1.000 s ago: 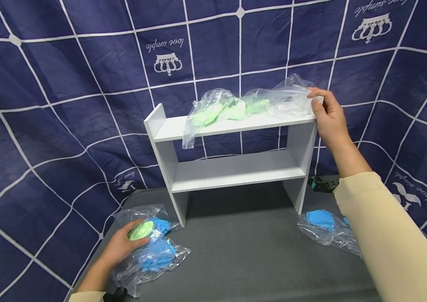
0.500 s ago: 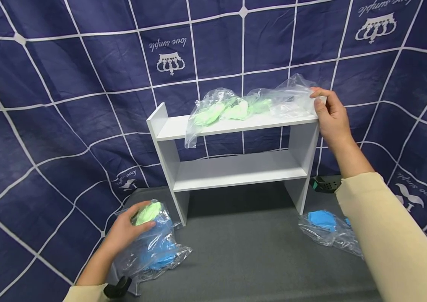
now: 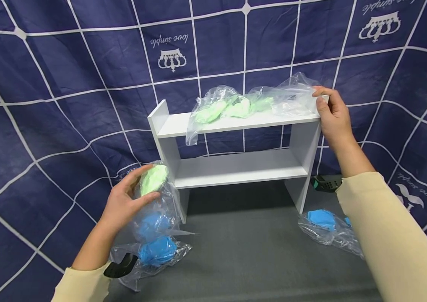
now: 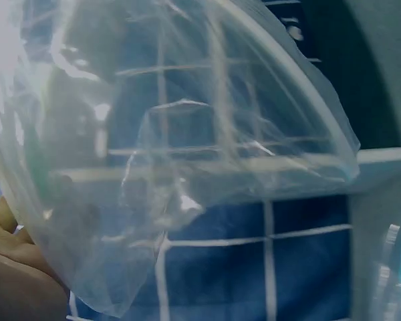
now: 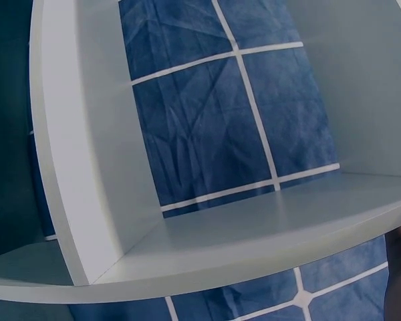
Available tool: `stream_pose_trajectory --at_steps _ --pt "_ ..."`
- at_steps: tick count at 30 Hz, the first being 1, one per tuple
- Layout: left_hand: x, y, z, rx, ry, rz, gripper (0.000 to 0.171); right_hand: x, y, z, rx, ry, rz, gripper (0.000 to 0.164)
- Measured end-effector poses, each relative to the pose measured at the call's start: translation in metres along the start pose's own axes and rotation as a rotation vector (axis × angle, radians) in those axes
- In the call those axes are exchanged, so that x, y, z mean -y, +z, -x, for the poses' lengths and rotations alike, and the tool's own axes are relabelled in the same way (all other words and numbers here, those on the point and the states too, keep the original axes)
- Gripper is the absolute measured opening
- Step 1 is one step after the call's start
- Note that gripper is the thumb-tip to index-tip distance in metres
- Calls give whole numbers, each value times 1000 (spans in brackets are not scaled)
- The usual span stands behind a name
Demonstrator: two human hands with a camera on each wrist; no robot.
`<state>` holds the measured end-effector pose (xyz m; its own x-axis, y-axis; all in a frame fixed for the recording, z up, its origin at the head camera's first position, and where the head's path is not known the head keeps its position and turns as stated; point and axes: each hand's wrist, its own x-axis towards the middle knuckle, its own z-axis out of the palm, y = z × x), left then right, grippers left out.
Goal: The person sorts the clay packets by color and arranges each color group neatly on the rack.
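Observation:
My left hand (image 3: pixel 123 201) grips a crumpled light green bundle (image 3: pixel 154 179) in a clear plastic bag, raised beside the left side panel of a white two-tier shelf (image 3: pixel 236 178). The loose part of that clear bag (image 4: pixel 180 167) fills much of the left wrist view, with the hand at its lower left. My right hand (image 3: pixel 335 117) holds the top right end of the shelf, thumb in front and fingers over the panel; the right wrist view shows only a dark sliver of it. Clear bags with light green bundles (image 3: pixel 238 108) lie along the top board, one end hanging over its front edge.
Bagged blue bundles (image 3: pixel 157 251) lie on the dark grey table (image 3: pixel 243 247) below my left hand. Another bagged blue bundle (image 3: pixel 321 219) lies right of the shelf, partly behind my right sleeve. A dark blue curtain (image 3: pixel 96 54) with white lines hangs behind and at both sides.
My left hand has lifted the bagged green bundle up from the blue bags to about the lower board's height. The right hand has stayed at the shelf's end.

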<state>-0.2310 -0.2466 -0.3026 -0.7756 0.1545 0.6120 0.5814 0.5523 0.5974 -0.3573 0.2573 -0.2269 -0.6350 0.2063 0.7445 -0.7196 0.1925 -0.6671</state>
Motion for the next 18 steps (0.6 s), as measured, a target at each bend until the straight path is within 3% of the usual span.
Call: stream_pose_trajectory --at_steps 3,7,13,18 --pt "-18 -3 -14 -30 57 122 74 -3 -1 0 -1 0 6 20" --pt "-45 -4 -35 -57 75 238 71 -3 -2 -2 -1 0 13 19" --pt "-80 2 -70 -95 98 356 65 10 1 4 2 -1 13 18" --pt "-99 10 -101 -108 75 422 65 24 3 13 6 -5 15 18"
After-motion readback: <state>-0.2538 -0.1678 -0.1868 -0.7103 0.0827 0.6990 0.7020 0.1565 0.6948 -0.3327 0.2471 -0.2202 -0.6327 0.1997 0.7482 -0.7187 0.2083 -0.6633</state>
